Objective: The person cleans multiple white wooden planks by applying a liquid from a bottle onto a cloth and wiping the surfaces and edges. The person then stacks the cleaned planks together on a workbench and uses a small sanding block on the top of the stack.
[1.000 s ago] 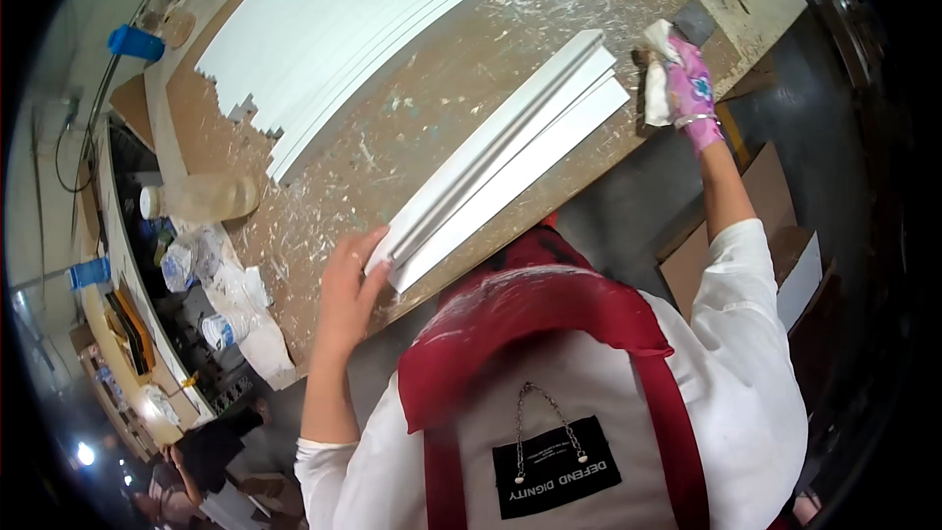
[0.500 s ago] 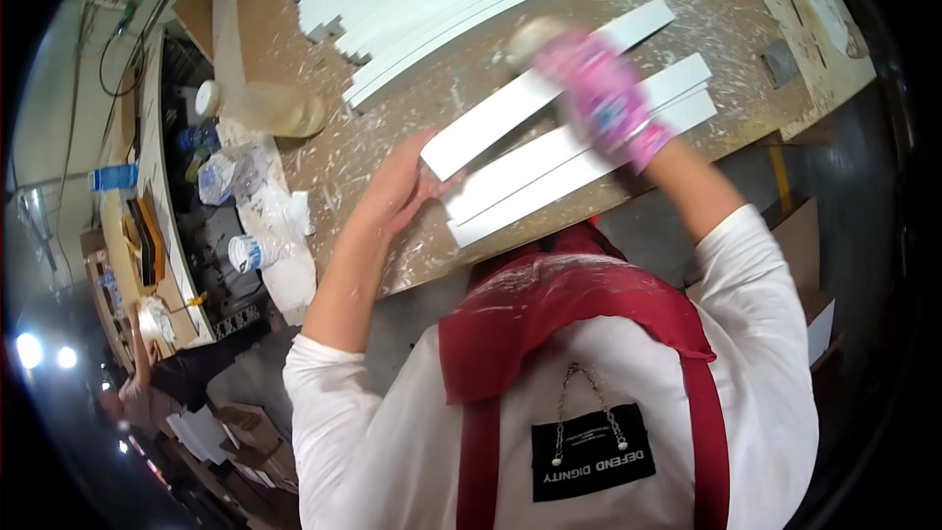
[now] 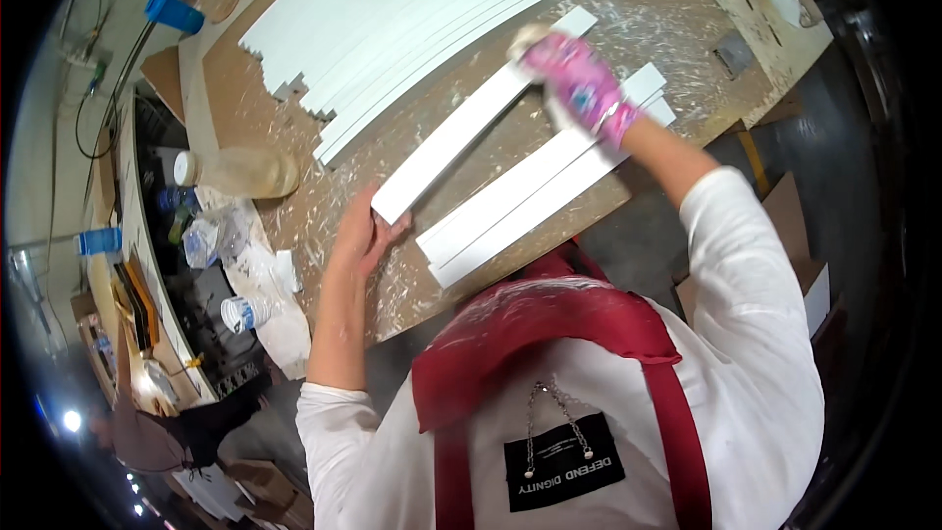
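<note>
A long white strip (image 3: 456,135) lies slantwise over the worktable. At its near left end, my bare left hand (image 3: 365,231) grips it, thumb and fingers around the end. My right hand (image 3: 579,83), in a pink patterned glove, is closed on a cream-coloured wad (image 3: 528,41), a cloth or sponge, and presses it on the strip towards the far end. Closer to me, two more white strips (image 3: 535,198) rest side by side, partly under my right wrist. Several white strips (image 3: 383,34) lie edge to edge beyond, their ends staggered.
Left of the strips stand a jug of cloudy liquid (image 3: 250,173), a white tub (image 3: 240,314) and crumpled plastic (image 3: 211,238). A blue bottle (image 3: 175,13) is at the far left. The brown worktable (image 3: 343,304) has white smears. Another person (image 3: 167,437) works at the left.
My left hand and the gripped strip have shifted left, away from the two near strips. The gloved hand is still over the strip, now less blurred. The whole view has shifted slightly.
</note>
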Motion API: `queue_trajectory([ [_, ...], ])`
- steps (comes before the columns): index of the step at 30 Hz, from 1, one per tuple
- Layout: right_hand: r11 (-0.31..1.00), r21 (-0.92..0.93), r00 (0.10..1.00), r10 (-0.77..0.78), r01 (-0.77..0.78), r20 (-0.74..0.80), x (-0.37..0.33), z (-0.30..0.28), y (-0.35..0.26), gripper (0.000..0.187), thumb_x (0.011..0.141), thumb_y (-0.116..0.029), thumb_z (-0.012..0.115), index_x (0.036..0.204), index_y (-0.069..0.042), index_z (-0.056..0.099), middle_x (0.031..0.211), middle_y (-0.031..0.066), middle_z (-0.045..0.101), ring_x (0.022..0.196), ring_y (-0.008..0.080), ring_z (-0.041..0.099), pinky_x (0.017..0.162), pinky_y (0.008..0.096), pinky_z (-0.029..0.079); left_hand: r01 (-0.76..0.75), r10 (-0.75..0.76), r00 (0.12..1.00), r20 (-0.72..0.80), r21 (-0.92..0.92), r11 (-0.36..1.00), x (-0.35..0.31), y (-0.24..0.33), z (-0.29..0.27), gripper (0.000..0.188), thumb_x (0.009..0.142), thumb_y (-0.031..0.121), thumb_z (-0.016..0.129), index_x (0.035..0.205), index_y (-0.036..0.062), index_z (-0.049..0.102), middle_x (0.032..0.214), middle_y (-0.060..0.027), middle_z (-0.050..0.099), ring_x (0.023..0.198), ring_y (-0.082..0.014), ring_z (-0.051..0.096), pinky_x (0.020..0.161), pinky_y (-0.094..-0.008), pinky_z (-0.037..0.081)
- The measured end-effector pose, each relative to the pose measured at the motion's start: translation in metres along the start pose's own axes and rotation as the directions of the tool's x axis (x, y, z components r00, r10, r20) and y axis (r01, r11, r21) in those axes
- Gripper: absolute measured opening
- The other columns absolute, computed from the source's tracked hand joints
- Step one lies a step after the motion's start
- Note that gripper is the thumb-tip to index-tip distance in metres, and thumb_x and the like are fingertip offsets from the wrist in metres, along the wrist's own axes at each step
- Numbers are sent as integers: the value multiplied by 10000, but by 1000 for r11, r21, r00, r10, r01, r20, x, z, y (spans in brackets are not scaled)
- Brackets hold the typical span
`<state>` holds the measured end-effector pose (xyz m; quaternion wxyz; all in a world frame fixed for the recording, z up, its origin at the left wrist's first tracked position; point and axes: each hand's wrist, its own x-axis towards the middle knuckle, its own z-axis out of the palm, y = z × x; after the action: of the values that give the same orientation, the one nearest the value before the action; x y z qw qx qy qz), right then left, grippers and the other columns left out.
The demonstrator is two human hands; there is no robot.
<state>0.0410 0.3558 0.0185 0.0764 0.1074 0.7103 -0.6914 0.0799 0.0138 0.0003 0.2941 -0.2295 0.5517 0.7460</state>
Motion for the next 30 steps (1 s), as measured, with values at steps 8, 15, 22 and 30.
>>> queue_trajectory([
  [8,260,-947,950,-195,-187,-242,93,-168,36,276,916,-215,520,1163,-133,610,1120,177,621,994,328,615,890,381,484,-102,106,994,-8,201,974,19,3,-26,351,989,327,485,1169,26,502,760,-62,611,599,-125,547,537,-229,445],
  [15,259,-965,929,-348,-31,-123,61,-171,59,416,863,-46,527,1256,-179,553,1267,179,522,1124,352,546,943,401,462,-135,141,990,-6,-334,933,54,2,-64,310,972,216,474,1222,33,473,738,-78,591,574,-143,535,522,-239,462],
  [22,287,-952,822,-564,105,-79,57,-215,66,459,851,-32,484,1295,-141,525,1213,180,563,1116,335,549,972,402,439,-144,133,989,-71,-701,698,42,4,-42,323,979,175,443,1240,-14,454,1357,-236,484,1189,-309,545,843,-332,528],
  [30,960,143,945,-198,241,-260,-31,-75,12,239,851,-94,636,1077,-16,626,1027,95,646,891,159,627,776,296,504,-473,534,722,440,877,-85,-50,-68,1,700,647,166,808,1269,56,506,1202,-143,560,1098,-334,519,924,-421,429],
])
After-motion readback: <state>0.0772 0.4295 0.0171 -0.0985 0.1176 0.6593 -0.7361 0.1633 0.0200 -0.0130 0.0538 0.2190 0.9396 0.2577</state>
